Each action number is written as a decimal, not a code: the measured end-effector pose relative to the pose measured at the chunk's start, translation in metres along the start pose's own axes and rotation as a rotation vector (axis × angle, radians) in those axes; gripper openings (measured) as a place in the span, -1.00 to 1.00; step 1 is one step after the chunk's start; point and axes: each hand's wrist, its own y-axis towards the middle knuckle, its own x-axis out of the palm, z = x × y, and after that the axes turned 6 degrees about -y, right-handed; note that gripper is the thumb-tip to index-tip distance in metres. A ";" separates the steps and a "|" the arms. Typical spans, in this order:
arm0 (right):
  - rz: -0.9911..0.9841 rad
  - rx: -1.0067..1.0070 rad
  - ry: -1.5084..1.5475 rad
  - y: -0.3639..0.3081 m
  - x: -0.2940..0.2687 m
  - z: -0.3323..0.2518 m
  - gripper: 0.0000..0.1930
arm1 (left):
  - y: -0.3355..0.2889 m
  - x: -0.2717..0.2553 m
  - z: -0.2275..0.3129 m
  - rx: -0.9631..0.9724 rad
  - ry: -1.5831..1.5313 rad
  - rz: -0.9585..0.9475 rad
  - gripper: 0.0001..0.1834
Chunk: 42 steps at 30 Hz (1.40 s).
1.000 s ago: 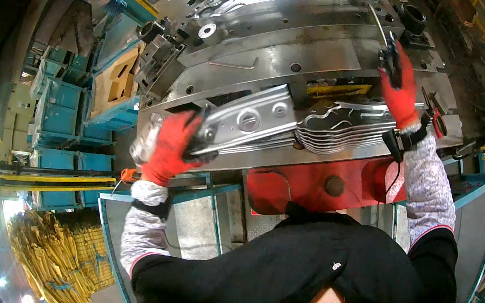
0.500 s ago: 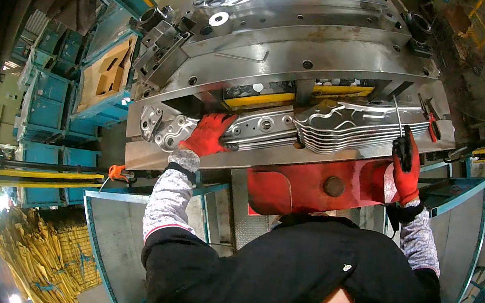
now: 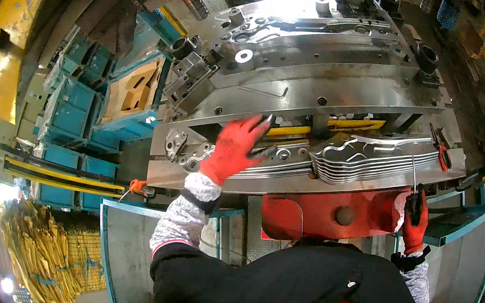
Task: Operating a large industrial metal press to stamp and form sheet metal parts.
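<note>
My left hand (image 3: 231, 153), in a red glove, hangs over the left part of a row of shiny stamped metal parts, its fingers apart and nothing visible in them. Beneath it lie long plates (image 3: 283, 155) with holes, partly covered by the hand. To the right is a stack of wavy metal parts (image 3: 371, 160), layered on the ledge. My right hand (image 3: 415, 225), also red-gloved, is closed round a black-handled tool (image 3: 413, 206) with a long thin metal shaft. The shaft points up toward the right end of the stack.
A large steel die (image 3: 327, 80) stands behind the ledge, with an L-shaped hex key (image 3: 266, 93) and a pale ring (image 3: 243, 56) on it. Red-handled pliers (image 3: 442, 153) lie at the right. Before me is a red panel (image 3: 320, 215), with blue-edged bins (image 3: 136, 248) either side.
My left hand has lifted off the plates and moved up and right, its fingers spreading. My right hand has lowered a little with the tool. The view has shifted.
</note>
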 end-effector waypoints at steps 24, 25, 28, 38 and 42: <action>-0.087 0.144 0.601 -0.022 0.004 0.013 -0.37 | 0.062 -0.058 -0.089 -0.162 -0.565 0.999 -0.59; -0.116 0.144 0.540 -0.022 -0.001 0.004 -0.37 | 0.071 -0.066 -0.112 -0.173 -0.782 1.083 -0.62; -0.051 0.091 0.561 -0.029 -0.001 0.002 -0.42 | 0.096 -0.087 -0.144 -0.176 -0.661 1.011 -0.64; -0.015 0.250 0.781 -0.039 0.017 0.014 -0.49 | 0.131 -0.075 -0.194 -0.248 -0.484 0.853 -0.68; -0.009 0.162 0.505 -0.038 0.025 0.024 -0.50 | 0.126 -0.077 -0.204 -0.233 -0.421 0.842 -0.65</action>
